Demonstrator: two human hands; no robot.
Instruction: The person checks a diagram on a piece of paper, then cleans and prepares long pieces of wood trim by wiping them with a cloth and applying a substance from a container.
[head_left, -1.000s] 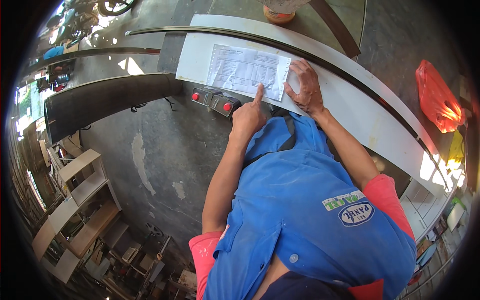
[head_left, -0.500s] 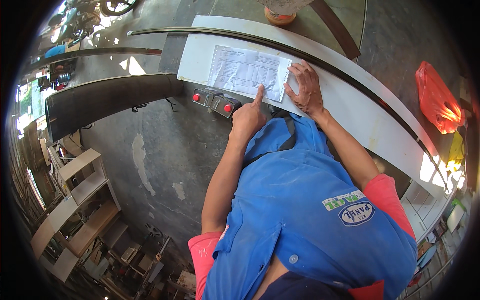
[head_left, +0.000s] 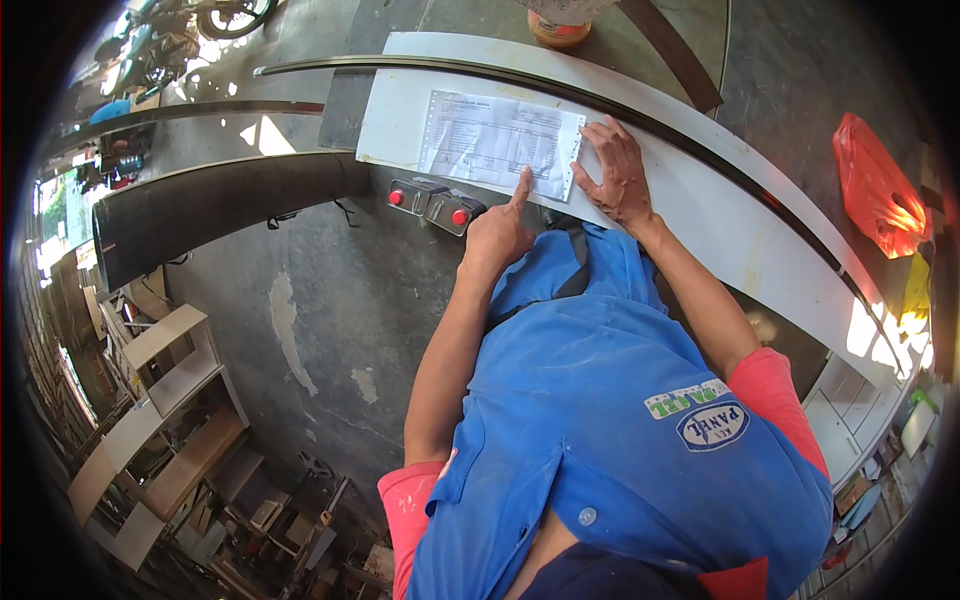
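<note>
I see the printed sheet [head_left: 480,140] lying nearly nine-to-three on the white board [head_left: 725,235], twelve o'clock from the pointing left hand [head_left: 498,235], nine o'clock from the splayed right hand [head_left: 622,180], neither gripping anything.

So the sheet [head_left: 505,145] is lying on the board [head_left: 720,215], toward its left end. Left hand [head_left: 498,232] has its index fingertip on the near edge of the sheet, and the right hand [head_left: 618,175] is on the board right at the sheet's right edge. The strip [head_left: 480,70] runs lengthwise along the board behind the sheet, its left end poking out past the board. Two tins [head_left: 430,203] sit left of the left hand, just before the board. Jar [head_left: 558,35] behind the board, bag [head_left: 880,190] far right, shelves [head_left: 190,380] near left.
</note>
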